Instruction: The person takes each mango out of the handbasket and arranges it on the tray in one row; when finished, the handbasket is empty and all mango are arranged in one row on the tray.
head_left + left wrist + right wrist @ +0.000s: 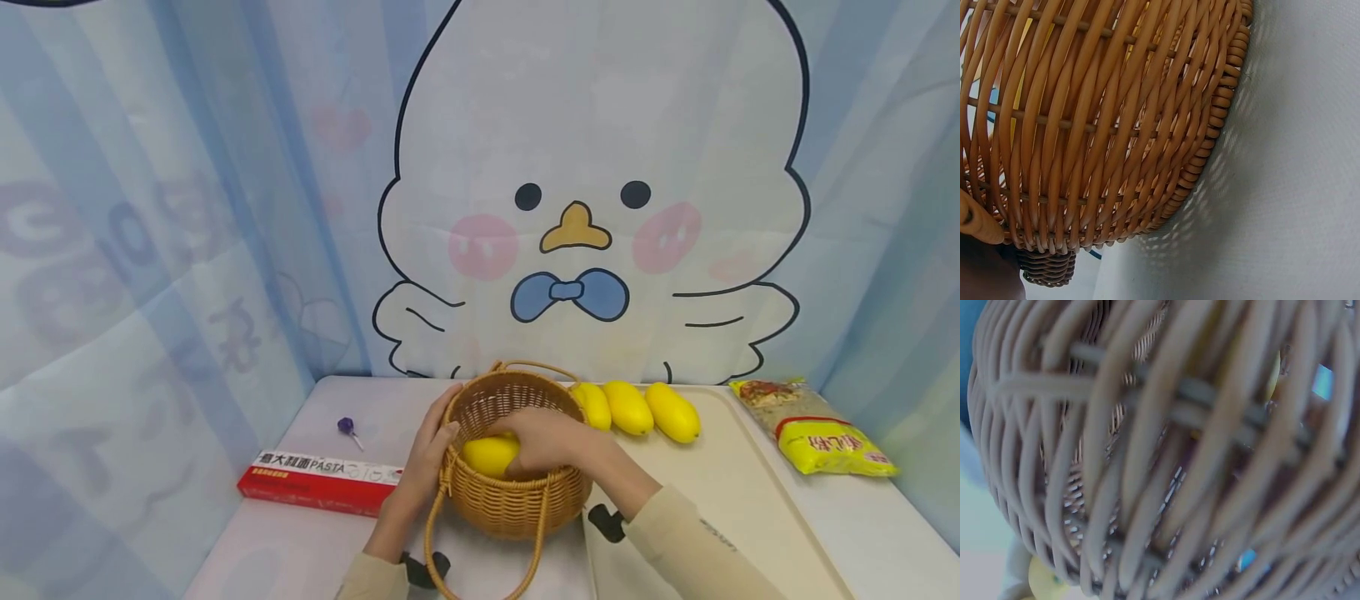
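In the head view a brown wicker basket [510,512] stands near the middle of the table, its mouth tipped towards me. My left hand [431,446] holds the basket's left rim. Reaching over the right side, my right hand [547,442] is inside the basket and grips a yellow mango [490,455]; part of its fingers is hidden behind the fruit and weave. The left wrist view is mostly woven wall [1104,125], with a finger [979,219] at the lower left. Blurred wicker [1147,425] fills the right wrist view, yellow showing through gaps.
Three more mangoes [628,408] lie in a row at the back of a cream tray [697,500], right of the basket. A red pasta box [322,483] and a purple lollipop [346,426] lie left. One yellow food bag [817,433] rests at far right. A curtain backs the table.
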Available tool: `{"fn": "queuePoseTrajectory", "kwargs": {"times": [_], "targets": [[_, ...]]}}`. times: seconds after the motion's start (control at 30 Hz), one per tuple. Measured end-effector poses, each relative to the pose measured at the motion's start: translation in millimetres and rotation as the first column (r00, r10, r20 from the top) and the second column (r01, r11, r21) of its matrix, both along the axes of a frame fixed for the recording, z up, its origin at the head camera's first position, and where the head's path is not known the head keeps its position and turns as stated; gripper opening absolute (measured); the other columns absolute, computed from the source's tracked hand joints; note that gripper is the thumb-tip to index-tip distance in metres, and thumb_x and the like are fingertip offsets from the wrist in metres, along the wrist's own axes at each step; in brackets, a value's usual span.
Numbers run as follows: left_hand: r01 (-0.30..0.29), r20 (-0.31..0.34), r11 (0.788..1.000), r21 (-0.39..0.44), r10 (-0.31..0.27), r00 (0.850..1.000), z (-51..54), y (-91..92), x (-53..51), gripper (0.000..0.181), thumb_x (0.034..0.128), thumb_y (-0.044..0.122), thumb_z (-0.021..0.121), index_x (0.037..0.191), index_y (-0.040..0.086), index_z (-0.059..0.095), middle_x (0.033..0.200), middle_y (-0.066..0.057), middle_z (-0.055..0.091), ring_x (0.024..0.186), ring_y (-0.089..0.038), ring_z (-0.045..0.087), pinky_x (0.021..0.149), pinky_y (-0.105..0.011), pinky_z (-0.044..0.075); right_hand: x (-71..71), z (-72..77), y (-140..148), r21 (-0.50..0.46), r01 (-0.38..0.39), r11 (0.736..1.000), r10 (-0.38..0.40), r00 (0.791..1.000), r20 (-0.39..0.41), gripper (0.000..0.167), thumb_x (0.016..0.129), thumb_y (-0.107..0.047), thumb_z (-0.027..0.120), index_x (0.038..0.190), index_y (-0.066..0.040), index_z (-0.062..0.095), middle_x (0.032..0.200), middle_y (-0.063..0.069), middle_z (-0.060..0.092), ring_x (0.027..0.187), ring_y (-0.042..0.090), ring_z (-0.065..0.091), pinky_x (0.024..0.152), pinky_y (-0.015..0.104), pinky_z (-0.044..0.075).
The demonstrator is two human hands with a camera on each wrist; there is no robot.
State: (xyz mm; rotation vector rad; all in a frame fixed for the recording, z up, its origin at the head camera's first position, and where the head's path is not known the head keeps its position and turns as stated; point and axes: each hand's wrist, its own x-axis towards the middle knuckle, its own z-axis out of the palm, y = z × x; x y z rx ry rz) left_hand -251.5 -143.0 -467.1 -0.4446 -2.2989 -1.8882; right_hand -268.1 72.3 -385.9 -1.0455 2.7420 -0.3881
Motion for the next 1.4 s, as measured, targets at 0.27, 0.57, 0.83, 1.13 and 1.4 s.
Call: {"fn": "queuePoseTrajectory", "kwargs": {"times": [0.27,0.57,0.83,1.13,1.4], "targets": [[0.011,0.010,1.000,0.004,-0.011,1.000,-1.4,-0.4,-1.5,0.053,0.1035,0.020,0.038,0.155,0.032,0.030,0.162,0.005,0.031,0.151,-0.026,0.029,0.122,-0.057,0.024,4.7,8.7,10.9,-0.032,-0.001,0.999,0.000,1.000,-0.028,0.058,0.078,-0.026,0.074,0.135,-0.020,0.062,0.135,-0.002,0.064,0.124,0.022,0.059,0.105,0.045,0.049],[0.003,-0.024,1.000,0.007,-0.003,1.000,-6.0,-0.8,-1.2,0.052,0.1025,0.030,0.039,0.152,0.042,0.031,0.159,0.013,0.032,0.149,-0.023,0.032,0.121,-0.059,0.024,9.6,20.7,19.1,-0.058,-0.001,0.998,-0.002,0.998,-0.057,0.061,0.078,-0.024,0.072,0.138,-0.023,0.059,0.141,-0.002,0.060,0.133,0.025,0.053,0.110,0.048,0.045],[-0.006,-0.013,1.000,-0.008,0.006,1.000,-5.7,-0.8,-1.4,0.052,0.1017,0.031,0.039,0.152,0.043,0.030,0.160,0.013,0.032,0.150,-0.023,0.029,0.122,-0.061,0.021,9.9,31.8,29.1,-0.108,0.033,0.994,-0.044,0.994,-0.098,0.062,0.079,-0.024,0.073,0.139,-0.024,0.058,0.135,-0.003,0.062,0.117,0.019,0.059,0.098,0.042,0.052],[-0.022,0.000,1.000,-0.018,0.022,1.000,-4.7,-0.1,0.2,0.052,0.1012,0.032,0.040,0.151,0.044,0.030,0.160,0.013,0.031,0.150,-0.022,0.030,0.123,-0.059,0.021,6.2,44.7,40.3,-0.151,0.034,0.988,-0.057,0.987,-0.148,0.060,0.079,-0.024,0.074,0.137,-0.025,0.059,0.131,-0.005,0.062,0.102,0.012,0.057,0.087,0.035,0.051],[-0.023,0.011,1.000,-0.010,0.023,1.000,-3.8,0.9,0.1,0.052,0.1010,0.032,0.040,0.150,0.047,0.030,0.160,0.014,0.031,0.150,-0.022,0.030,0.122,-0.059,0.022,7.7,56.4,53.0,-0.155,0.108,0.982,-0.129,0.982,-0.135,0.063,0.080,-0.026,0.071,0.141,-0.023,0.056,0.134,-0.004,0.062,0.107,0.015,0.057,0.091,0.037,0.049]]}}
